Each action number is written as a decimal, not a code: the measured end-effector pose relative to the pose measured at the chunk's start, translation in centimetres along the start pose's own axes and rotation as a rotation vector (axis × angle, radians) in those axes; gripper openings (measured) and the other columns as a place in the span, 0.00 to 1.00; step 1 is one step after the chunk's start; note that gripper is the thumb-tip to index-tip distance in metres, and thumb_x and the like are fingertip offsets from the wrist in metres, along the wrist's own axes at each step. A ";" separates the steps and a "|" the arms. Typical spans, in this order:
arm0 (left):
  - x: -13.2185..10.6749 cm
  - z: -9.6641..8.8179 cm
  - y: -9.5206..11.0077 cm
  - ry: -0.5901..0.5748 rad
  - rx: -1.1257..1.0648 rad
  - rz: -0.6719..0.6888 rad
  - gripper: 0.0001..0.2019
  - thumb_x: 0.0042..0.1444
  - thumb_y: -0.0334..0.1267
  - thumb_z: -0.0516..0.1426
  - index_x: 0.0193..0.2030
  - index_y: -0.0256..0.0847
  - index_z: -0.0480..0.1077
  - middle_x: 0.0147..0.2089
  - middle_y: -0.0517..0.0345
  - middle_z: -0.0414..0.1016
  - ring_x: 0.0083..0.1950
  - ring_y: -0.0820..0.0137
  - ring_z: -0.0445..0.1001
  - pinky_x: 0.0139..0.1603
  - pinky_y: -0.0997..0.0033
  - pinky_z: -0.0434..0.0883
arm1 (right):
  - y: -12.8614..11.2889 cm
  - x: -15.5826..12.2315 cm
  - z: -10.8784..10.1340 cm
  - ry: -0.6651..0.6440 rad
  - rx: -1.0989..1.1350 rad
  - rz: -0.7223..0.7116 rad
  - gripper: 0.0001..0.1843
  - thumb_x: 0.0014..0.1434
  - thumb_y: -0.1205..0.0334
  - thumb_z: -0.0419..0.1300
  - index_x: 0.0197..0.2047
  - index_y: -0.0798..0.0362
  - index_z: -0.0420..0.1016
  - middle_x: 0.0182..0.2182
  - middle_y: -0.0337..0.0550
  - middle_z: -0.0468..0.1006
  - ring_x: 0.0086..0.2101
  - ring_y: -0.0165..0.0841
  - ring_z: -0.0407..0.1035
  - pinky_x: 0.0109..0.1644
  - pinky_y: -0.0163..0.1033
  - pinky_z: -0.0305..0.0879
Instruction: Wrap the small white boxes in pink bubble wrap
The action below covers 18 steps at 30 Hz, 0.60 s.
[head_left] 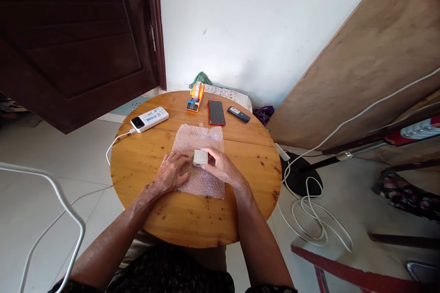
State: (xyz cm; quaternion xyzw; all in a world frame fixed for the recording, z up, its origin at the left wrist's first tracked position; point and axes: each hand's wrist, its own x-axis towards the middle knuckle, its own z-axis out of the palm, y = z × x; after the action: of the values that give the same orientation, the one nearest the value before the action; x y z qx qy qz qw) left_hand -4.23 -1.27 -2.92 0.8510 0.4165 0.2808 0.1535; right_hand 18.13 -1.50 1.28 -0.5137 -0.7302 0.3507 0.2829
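A small whitish printed box [200,157] is over the middle of a sheet of bubble wrap [206,187] spread on the round wooden table. My right hand [222,165] grips the box from its right side, thumb and fingers around its edge. Just left of the box, my left hand [172,171] lies on the left part of the bubble wrap with its fingers stretched out, palm down. Whether the box rests fully on the wrap or is slightly lifted, I cannot tell.
Behind the wrap on the table [137,160] are an orange tape dispenser [195,97], a red-edged phone [216,113], and a dark blue remote-like device [239,114]. At left lies a white power bank [149,119] with a cable. Coiled white cable [309,210] lies on the floor at right.
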 end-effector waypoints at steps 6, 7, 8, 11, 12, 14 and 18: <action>-1.0 -2.5 1.9 -0.006 0.042 0.065 0.17 0.53 0.33 0.59 0.51 0.41 0.72 0.57 0.46 0.73 0.62 0.54 0.66 0.63 0.49 0.65 | 0.0 -0.2 -0.3 -0.012 0.005 -0.056 0.31 0.51 0.72 0.63 0.59 0.46 0.71 0.52 0.45 0.78 0.52 0.41 0.71 0.59 0.49 0.63; -1.4 -3.1 2.4 -0.018 0.060 0.091 0.16 0.53 0.33 0.59 0.50 0.42 0.72 0.56 0.47 0.73 0.63 0.54 0.66 0.64 0.49 0.64 | 0.0 -0.2 -0.4 -0.010 0.009 -0.074 0.32 0.51 0.72 0.64 0.59 0.45 0.71 0.54 0.44 0.77 0.53 0.41 0.71 0.60 0.49 0.63; -1.9 -3.6 3.0 -0.043 0.081 0.107 0.14 0.54 0.32 0.59 0.48 0.43 0.72 0.55 0.49 0.74 0.63 0.55 0.65 0.65 0.49 0.63 | -0.1 -0.3 -0.5 -0.010 0.013 -0.090 0.33 0.51 0.71 0.64 0.60 0.44 0.70 0.55 0.44 0.76 0.54 0.41 0.70 0.60 0.49 0.62; -3.3 -4.3 4.2 -0.164 0.153 0.124 0.14 0.51 0.32 0.62 0.46 0.45 0.72 0.52 0.50 0.74 0.61 0.55 0.66 0.68 0.45 0.58 | -0.2 -0.5 -0.8 -0.021 0.003 -0.106 0.34 0.52 0.71 0.63 0.61 0.43 0.69 0.57 0.44 0.74 0.56 0.41 0.69 0.61 0.49 0.62; -3.7 -4.2 4.4 -0.190 0.173 0.116 0.13 0.50 0.32 0.62 0.44 0.44 0.71 0.51 0.51 0.74 0.60 0.55 0.66 0.69 0.44 0.56 | -0.3 -0.5 -0.8 -0.020 -0.008 -0.098 0.34 0.52 0.71 0.63 0.62 0.43 0.68 0.57 0.44 0.74 0.56 0.41 0.69 0.61 0.49 0.62; -4.2 -3.7 4.7 -0.222 0.213 0.100 0.12 0.50 0.31 0.62 0.42 0.44 0.71 0.49 0.51 0.74 0.57 0.56 0.67 0.69 0.44 0.56 | -0.3 -0.4 -0.6 0.005 -0.036 -0.076 0.33 0.52 0.70 0.64 0.62 0.43 0.68 0.57 0.45 0.74 0.56 0.42 0.69 0.61 0.50 0.62; -4.1 -2.6 4.9 -0.220 0.290 0.077 0.07 0.53 0.28 0.59 0.38 0.44 0.71 0.44 0.52 0.74 0.50 0.58 0.70 0.66 0.47 0.59 | -0.1 -0.1 0.0 0.045 -0.092 -0.066 0.27 0.54 0.68 0.64 0.57 0.46 0.72 0.52 0.45 0.77 0.52 0.42 0.71 0.56 0.48 0.64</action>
State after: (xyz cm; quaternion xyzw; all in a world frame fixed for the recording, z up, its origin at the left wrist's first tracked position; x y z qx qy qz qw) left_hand -4.80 -7.38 0.16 0.9050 0.4004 0.1289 0.0631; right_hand 18.09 -1.60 1.40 -0.5096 -0.7554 0.2956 0.2868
